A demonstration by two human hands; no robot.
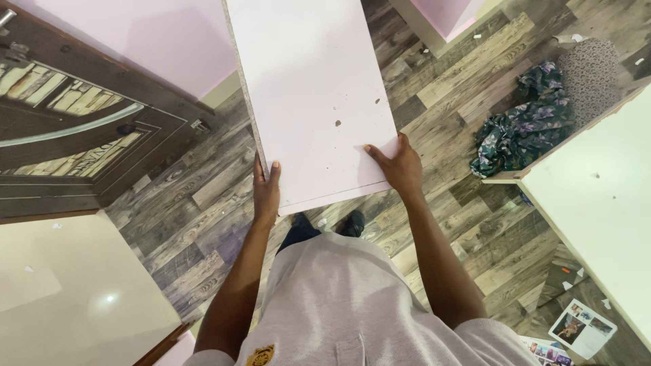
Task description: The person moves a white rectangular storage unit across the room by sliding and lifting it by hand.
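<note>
I stand over a wood-pattern floor and hold a long pale pink board out in front of me, its near end at waist height. My left hand grips the board's left edge near the near corner. My right hand grips the right edge, thumb on top of the face. The board has a few small drilled holes and a thin line scored close to its near end. Its far end runs out of the top of the view.
A dark carved wooden door lies at the left, a glossy cream panel at lower left. A white panel stands at right, with patterned cloth beside it and printed papers on the floor.
</note>
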